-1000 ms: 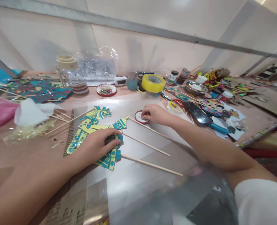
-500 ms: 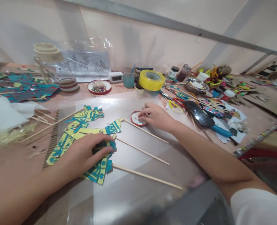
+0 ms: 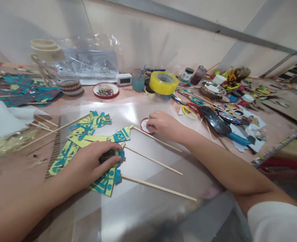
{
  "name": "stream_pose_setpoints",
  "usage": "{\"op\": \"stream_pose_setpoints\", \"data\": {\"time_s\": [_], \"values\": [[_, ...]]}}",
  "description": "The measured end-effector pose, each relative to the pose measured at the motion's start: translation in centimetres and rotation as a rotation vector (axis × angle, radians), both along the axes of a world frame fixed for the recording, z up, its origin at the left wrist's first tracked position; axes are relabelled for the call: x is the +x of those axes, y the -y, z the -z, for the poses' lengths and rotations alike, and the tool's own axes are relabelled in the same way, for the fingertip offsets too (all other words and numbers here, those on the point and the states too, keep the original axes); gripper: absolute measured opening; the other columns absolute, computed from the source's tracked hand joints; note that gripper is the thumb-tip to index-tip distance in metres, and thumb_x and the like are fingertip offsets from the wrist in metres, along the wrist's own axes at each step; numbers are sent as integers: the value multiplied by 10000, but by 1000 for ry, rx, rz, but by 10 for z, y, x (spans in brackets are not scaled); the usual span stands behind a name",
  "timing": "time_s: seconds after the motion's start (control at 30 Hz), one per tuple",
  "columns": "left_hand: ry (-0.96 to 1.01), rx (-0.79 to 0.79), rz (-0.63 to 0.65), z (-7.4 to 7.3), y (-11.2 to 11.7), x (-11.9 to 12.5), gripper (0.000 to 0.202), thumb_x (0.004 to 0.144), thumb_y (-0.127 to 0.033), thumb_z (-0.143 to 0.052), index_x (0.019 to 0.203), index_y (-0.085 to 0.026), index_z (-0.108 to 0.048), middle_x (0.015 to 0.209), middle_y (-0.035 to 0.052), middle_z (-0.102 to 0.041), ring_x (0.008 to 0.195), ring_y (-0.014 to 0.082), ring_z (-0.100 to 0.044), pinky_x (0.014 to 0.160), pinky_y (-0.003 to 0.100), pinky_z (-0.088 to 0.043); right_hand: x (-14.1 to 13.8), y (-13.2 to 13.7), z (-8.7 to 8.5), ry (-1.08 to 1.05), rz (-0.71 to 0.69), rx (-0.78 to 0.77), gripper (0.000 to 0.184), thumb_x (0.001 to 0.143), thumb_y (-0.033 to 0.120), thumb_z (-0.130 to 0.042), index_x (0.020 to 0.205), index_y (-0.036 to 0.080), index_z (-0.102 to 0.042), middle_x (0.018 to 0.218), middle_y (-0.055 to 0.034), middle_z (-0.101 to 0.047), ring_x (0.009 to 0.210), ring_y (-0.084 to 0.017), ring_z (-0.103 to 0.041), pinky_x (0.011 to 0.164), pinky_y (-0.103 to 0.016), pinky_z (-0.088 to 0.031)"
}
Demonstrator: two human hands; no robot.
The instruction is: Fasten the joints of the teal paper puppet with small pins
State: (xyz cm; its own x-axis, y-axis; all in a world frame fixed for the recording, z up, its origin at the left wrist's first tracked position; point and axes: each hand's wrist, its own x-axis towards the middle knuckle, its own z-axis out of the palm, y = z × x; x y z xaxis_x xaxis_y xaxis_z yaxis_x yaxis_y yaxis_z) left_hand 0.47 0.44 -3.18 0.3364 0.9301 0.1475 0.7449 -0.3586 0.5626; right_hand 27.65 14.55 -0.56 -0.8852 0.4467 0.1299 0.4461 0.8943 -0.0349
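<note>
A jointed flat puppet (image 3: 71, 153), yellow-green with blue patterns and metal fasteners, lies on a translucent sheet. My left hand (image 3: 98, 159) rests over its middle, fingers curled and thumb close to a blue edge piece, holding it against the sheet. Three thin wooden sticks run out from the puppet's right side, and another wooden stick (image 3: 55, 131) reaches left from its head. My right hand (image 3: 163, 125) has its fingertips bent down into a small red-rimmed lid (image 3: 144, 125) with tiny pale bits. The fingers are drawn together; whatever lies between them is hidden.
Behind stand a red-rimmed lid (image 3: 105, 95) of coloured bits, a cup of bluish water (image 3: 138, 83) and a yellow tape roll (image 3: 163, 83). Scissors (image 3: 190, 110) and a black-and-blue tool (image 3: 215, 122) lie right. A glass jar (image 3: 69, 79) and patterned cut-outs (image 3: 25, 94) are left.
My right hand has shifted slightly left and deeper over the small lid, its fingers closing together. My left hand stays on the puppet. The view has moved a little.
</note>
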Motion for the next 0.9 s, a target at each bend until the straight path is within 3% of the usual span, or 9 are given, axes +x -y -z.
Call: {"op": "stream_pose_setpoints", "data": {"time_s": [0.3, 0.57, 0.67, 0.8, 0.9], "values": [[4, -21, -1, 0, 1, 1, 402, 908, -618, -535, 1062, -292, -711, 1032, 38, -778, 917, 259, -718, 822, 373, -553, -3, -13, 2, 140, -140, 88, 272, 997, 149, -451, 854, 133, -683, 822, -89, -616, 781, -192, -492, 752, -306, -332], [-16, -32, -4, -3, 2, 2, 379, 911, -579, -550, 1084, -284, -713, 1074, 35, -775, 951, 249, -709, 852, 350, -535, -7, -14, -6, 166, -131, 41, 217, 951, 143, -497, 895, 109, -704, 845, -104, -631, 804, -196, -515, 766, -294, -360], [-27, -25, 1, -3, 2, 2, 372, 916, -565, -548, 1099, -281, -705, 1079, 37, -773, 943, 244, -709, 834, 342, -534, -10, -12, -5, 104, -50, -46, 187, 903, 122, -522, 855, 114, -703, 832, -101, -628, 805, -192, -518, 779, -296, -371], [-36, -24, 13, -3, 2, 3, 351, 935, -544, -539, 1107, -276, -687, 1072, 35, -762, 951, 237, -705, 831, 337, -531, -13, -15, -6, -40, 168, -183, 110, 804, 103, -562, 788, 124, -670, 845, -100, -639, 800, -183, -529, 775, -295, -393], [-49, 103, 40, -4, 3, 3, 356, 953, -495, -545, 1188, -254, -660, 1164, 67, -716, 1052, 241, -678, 910, 353, -526, -14, -10, -15, -130, 284, -195, 126, 800, 121, -519, 843, 122, -637, 819, -73, -634, 729, -156, -525, 682, -270, -399]]}}
